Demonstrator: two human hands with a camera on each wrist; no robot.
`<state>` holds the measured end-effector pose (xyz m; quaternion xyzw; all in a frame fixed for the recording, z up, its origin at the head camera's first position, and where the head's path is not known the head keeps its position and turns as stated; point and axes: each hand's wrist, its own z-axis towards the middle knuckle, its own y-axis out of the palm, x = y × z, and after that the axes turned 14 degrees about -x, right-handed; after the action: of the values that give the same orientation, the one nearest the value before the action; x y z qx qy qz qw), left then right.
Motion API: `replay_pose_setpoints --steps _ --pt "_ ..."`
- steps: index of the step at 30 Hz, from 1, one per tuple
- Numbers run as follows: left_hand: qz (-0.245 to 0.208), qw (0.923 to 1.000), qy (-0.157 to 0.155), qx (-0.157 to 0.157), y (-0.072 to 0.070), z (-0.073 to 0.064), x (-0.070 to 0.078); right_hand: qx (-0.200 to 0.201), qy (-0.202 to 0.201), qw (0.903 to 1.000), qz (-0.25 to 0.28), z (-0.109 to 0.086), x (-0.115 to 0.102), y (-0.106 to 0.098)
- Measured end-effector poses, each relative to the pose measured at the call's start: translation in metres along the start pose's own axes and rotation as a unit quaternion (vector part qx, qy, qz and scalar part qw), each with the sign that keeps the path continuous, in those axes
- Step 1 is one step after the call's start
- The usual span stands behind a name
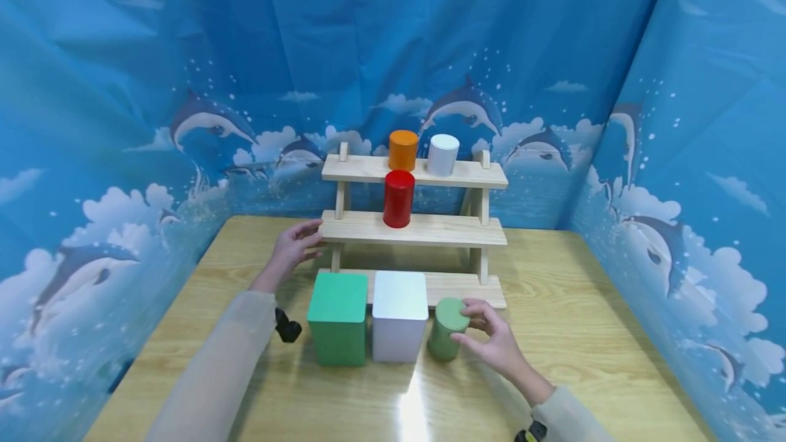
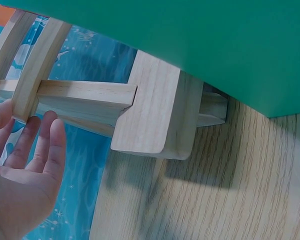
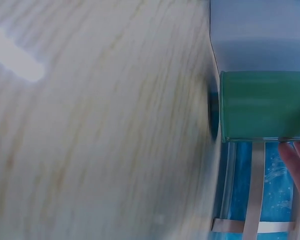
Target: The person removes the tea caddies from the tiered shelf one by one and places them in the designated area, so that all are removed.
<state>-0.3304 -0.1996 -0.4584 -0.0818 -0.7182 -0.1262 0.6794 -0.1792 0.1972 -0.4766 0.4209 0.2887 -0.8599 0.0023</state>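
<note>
My left hand (image 1: 295, 247) is at the left end of the middle board of a three-tier wooden shelf stand (image 1: 454, 229). In the left wrist view, the thumb and fingers (image 2: 32, 130) pinch the board's end from either side. My right hand (image 1: 494, 343) holds a green cylinder (image 1: 447, 333) upright, with thumb and fingertips at its right side near the top. The right wrist view shows the cylinder (image 3: 265, 107) beside a white block (image 3: 262, 37); most of that hand falls outside the view. Whether the cylinder's base touches the table is unclear.
A tall green block (image 1: 338, 333) and the white block (image 1: 399, 333) stand before the lowest tier. On the middle tier is a red cylinder (image 1: 399, 200). The top tier bears an orange cylinder (image 1: 402, 152) and a white cylinder (image 1: 443, 155). Blue dolphin-printed curtains (image 1: 307, 53) surround the table.
</note>
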Motion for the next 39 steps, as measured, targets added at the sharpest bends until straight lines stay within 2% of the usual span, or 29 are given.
replay_pose_setpoints --steps 8,12,19,26,32,39 --pt "0.003 1.0 -0.004 0.001 0.0 0.0 0.001 -0.017 0.003 0.9997 0.018 -0.003 0.004 0.003" --pt "0.002 1.0 -0.002 -0.001 0.001 0.0 0.001 -0.025 0.004 0.9996 0.01 -0.003 0.007 0.003" --pt "-0.016 0.9999 0.004 -0.002 0.0 0.001 -0.001 -0.04 -0.009 0.9992 0.005 -0.008 0.029 -0.001" --pt "-0.014 0.9999 0.007 -0.003 -0.001 0.0 -0.002 -0.048 -0.009 0.9986 0.022 -0.009 0.031 -0.004" --pt "-0.009 0.9999 0.005 -0.001 0.0 0.0 -0.001 -0.039 -0.03 0.9985 0.023 -0.006 0.03 -0.008" --pt "0.01 0.9999 -0.007 0.01 0.001 0.001 0.001 -0.021 -0.027 0.9991 0.026 -0.003 0.029 -0.012"
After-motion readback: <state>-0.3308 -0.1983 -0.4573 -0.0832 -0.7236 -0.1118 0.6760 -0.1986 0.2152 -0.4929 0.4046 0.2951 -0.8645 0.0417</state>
